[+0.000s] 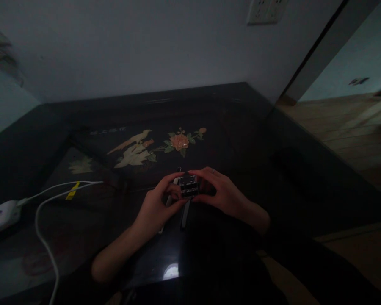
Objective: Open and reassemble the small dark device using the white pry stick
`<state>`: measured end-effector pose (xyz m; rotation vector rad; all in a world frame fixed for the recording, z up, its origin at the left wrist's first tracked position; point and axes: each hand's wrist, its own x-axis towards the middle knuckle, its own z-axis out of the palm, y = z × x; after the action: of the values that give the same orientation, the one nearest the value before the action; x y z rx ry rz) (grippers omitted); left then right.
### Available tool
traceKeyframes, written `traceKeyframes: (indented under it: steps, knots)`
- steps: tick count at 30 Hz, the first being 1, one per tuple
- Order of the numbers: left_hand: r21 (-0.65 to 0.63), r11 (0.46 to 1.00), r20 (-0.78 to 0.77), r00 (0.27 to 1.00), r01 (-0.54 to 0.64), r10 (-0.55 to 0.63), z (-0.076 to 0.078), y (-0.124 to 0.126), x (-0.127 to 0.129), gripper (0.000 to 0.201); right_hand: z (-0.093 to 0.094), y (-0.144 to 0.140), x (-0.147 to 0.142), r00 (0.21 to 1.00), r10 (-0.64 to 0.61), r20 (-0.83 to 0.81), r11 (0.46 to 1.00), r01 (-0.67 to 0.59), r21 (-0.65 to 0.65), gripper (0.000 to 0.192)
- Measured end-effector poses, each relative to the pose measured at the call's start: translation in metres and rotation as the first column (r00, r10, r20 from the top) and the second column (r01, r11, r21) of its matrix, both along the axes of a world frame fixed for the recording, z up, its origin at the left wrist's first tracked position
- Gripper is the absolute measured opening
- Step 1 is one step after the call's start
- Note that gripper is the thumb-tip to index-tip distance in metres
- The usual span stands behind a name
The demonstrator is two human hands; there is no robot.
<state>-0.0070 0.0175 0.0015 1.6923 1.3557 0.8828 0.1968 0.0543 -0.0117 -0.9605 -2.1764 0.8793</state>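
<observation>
1. We pinch a small dark block point(188, 186) between our left hand point(157, 207) and right hand point(224, 192), both closed on it.
2. It sits just above the black table point(241, 140), centred between both hands; thin tools point(184, 214) lie beneath.

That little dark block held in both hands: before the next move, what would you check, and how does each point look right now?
1. Both hands on the small dark block: ok; left hand and right hand pinch it from either side.
2. Block lifted off the black table: cannot tell, too dim.
3. Pale strips under the hands lying flat: ok, though partly hidden.
4. White cable away from the hands: ok, it runs far to the left.
5. White device away from the table edge: not ok, it sits at the left edge.
</observation>
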Motion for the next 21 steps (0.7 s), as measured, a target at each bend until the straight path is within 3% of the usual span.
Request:
traceKeyframes:
  steps: [5,10,13,16,21]
  knots:
    - [0.001,0.999,-0.035,0.998,0.045,-0.045,-0.001,-0.003,0.003,0.049,-0.001,-0.003,0.0,0.999,0.014,0.039,1.0,-0.014,0.022,0.052]
    - [0.02,0.994,-0.039,0.993,0.108,-0.107,-0.008,-0.001,0.003,0.064,0.002,-0.001,0.016,0.998,0.007,0.059,0.998,-0.011,0.066,0.053]
    - [0.067,0.994,-0.18,0.981,0.091,-0.077,-0.011,0.002,0.001,0.043,0.0,0.005,0.047,0.988,-0.095,0.122,0.994,0.088,0.057,0.056]
    - [0.15,0.98,-0.409,0.911,0.134,-0.062,-0.011,0.006,-0.001,0.017,-0.004,0.011,0.094,0.97,-0.184,0.16,0.983,0.179,0.045,0.053]
    - [0.198,0.959,-0.588,0.807,0.203,-0.05,-0.015,0.007,0.001,0.018,-0.009,0.009,0.162,0.916,-0.28,0.287,0.958,0.287,0.02,0.048]
